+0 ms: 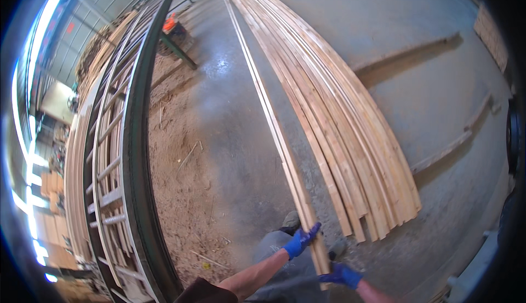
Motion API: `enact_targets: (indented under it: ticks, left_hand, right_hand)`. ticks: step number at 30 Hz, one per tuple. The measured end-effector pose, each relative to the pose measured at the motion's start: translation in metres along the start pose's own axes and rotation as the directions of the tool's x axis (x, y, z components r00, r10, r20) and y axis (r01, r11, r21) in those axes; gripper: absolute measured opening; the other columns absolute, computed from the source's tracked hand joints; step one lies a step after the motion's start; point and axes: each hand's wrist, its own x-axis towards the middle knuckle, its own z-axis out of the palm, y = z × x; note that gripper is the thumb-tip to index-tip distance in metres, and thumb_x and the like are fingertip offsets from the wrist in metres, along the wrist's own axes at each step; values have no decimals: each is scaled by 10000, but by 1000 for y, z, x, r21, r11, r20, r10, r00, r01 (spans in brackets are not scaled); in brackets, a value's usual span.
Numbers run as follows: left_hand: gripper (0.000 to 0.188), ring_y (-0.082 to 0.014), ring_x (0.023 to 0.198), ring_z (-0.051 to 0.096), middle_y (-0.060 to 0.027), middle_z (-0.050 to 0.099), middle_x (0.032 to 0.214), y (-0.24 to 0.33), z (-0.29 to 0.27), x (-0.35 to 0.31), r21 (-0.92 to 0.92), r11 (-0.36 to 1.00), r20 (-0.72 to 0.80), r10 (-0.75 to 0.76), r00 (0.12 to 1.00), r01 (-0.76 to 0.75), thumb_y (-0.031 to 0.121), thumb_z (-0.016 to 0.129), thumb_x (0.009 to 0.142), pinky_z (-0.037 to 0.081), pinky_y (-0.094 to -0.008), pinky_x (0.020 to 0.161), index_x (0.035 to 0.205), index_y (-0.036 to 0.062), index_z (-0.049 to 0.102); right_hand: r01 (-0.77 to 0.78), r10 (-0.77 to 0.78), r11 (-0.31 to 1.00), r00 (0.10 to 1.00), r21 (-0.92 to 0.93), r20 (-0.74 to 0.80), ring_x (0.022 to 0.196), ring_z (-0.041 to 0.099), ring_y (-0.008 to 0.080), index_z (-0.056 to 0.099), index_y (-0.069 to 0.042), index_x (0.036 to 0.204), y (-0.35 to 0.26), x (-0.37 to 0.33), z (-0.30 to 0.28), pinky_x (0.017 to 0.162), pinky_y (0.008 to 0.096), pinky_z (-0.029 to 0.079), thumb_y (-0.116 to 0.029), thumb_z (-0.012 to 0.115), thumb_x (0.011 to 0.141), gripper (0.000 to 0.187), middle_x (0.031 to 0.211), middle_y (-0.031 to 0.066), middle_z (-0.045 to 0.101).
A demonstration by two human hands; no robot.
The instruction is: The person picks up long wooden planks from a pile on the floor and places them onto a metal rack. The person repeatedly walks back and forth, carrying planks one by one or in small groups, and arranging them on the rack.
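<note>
Conveyor [139,139] left; plank pile [334,117] right; separate boards [282,148] between.

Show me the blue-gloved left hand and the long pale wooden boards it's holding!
Blue-gloved left hand [299,243]: head view, back of the hand.
Held long pale wooden boards [301,199]: head view, top, beyond the hand.

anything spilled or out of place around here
Yes: a brown layer of what looks like sawdust covers the floor beside the roller conveyor, with stray wood slivers in it. The laid-out boards also have uneven near ends.
</note>
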Motion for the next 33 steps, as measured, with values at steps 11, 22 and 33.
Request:
enact_targets:
  ticks: [11, 22, 33]
  left_hand:
    - [536, -247, 736, 679, -159, 679, 884, 93, -100, -163, -540, 840, -147, -34, 988, -51, 459, 721, 813, 581, -381, 633, 996, -31, 603]
    - [514, -126, 626, 610, -63, 646, 778, 2, -217, -294, -351, 935, -135, 8, 991, -55, 527, 657, 844, 511, -278, 560, 935, 21, 635]
    - [415, -181, 856, 644, -101, 690, 975, -105, -213, -531, -493, 852, -227, -321, 919, 176, 338, 712, 847, 522, -306, 727, 1089, 4, 657]
  right_hand:
    - [-90, 46, 992, 914, 92, 403, 781, 602, 90, 614, -28, 1093, -145, -23, 118, 659, 254, 499, -434, 662, 869, 466, 916, 41, 660]
    - [503, -213, 861, 494, -78, 843, 1078, 583, 234, 572, -51, 1252, -167, 97, 181, 939, 338, 448, -521, 555, 907, 584, 1191, 113, 623]
    - [-303, -20, 698, 897, 648, 441, 895, 651, 294, 619, -133, 1087, -381, 310, 225, 833, 465, 516, -651, 440, 891, 581, 1003, 116, 676]
